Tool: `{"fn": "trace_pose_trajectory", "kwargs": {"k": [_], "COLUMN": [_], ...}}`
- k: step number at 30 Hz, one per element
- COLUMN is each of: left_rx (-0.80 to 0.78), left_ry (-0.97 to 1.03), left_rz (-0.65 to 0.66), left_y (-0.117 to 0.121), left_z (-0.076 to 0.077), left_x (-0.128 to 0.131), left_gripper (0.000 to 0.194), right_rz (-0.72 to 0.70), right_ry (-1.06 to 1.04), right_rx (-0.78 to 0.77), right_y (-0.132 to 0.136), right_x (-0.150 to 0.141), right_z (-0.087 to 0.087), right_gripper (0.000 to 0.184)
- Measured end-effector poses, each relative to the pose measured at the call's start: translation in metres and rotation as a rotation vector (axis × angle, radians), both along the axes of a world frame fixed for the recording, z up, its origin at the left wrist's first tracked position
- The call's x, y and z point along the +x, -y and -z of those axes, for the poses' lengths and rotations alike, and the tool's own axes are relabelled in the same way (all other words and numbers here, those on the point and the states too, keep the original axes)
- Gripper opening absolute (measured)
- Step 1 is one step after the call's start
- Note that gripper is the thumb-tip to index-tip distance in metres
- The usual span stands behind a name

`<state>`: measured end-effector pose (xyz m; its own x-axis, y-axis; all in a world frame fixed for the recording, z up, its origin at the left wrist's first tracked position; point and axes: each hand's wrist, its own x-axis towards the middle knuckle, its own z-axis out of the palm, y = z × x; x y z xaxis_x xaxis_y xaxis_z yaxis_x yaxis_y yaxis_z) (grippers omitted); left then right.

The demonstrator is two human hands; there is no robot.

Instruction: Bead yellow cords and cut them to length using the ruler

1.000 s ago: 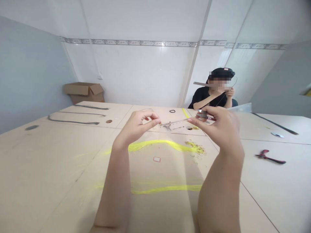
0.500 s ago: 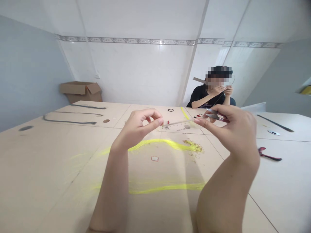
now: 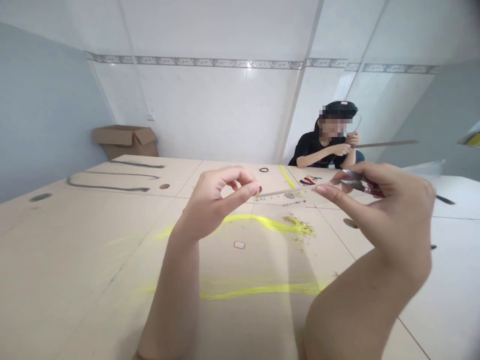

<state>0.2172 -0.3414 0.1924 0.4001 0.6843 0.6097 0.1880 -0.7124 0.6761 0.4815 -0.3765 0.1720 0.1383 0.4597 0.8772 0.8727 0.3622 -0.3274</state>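
Observation:
A long clear ruler (image 3: 288,197) with printed marks is stretched nearly level above the table. At its left end, my left hand (image 3: 221,200) pinches thumb against forefinger; something tiny may be in that pinch, too small to make out. My right hand (image 3: 382,205) closes thumb and fingers on the ruler further right. A silver bladed tool (image 3: 358,184), like thread snips, is also tucked in those fingers, its handle mostly hidden. Below lies a bundle of yellow thread (image 3: 258,219) with a cluster of small hooks (image 3: 302,226) at its right end.
A second yellow strand (image 3: 258,290) lies nearer me, with a small red-edged label (image 3: 239,245) between. Grey cords (image 3: 108,187) are at left, a cardboard box (image 3: 125,141) behind. Red-handled pliers (image 3: 308,181) sit before a seated co-worker (image 3: 326,140), who holds a metal strip.
My right hand has moved right, away from my left, along with the bladed tool and the ruler. My left hand shifted slightly right. The co-worker's hands changed position and their strip points right.

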Motion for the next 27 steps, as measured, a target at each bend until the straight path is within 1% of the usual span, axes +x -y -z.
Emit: {"fn": "trace_pose_trajectory", "kwargs": {"k": [8,18,27], "left_rx": [0.023,0.027,0.036], "left_ry": [-0.003,-0.014,-0.023], "left_rz": [0.013,-0.023,-0.023], "left_y": [0.0041,0.0074,0.008], "left_z": [-0.0008,-0.0027,-0.004], "left_x": [-0.0016,-0.001,-0.0009], "left_gripper": [0.023,0.025,0.024], "right_rz": [-0.009,-0.029,-0.04], "right_ry": [0.036,0.002,-0.008], "right_rx": [0.055,0.027,0.02], "right_y": [-0.0009,-0.0003,0.0005], "right_x": [0.0027,0.0013,0.0012], "right_z": [0.0011,-0.0001,-0.0002], "right_gripper": [0.042,0.041,0.041]}}
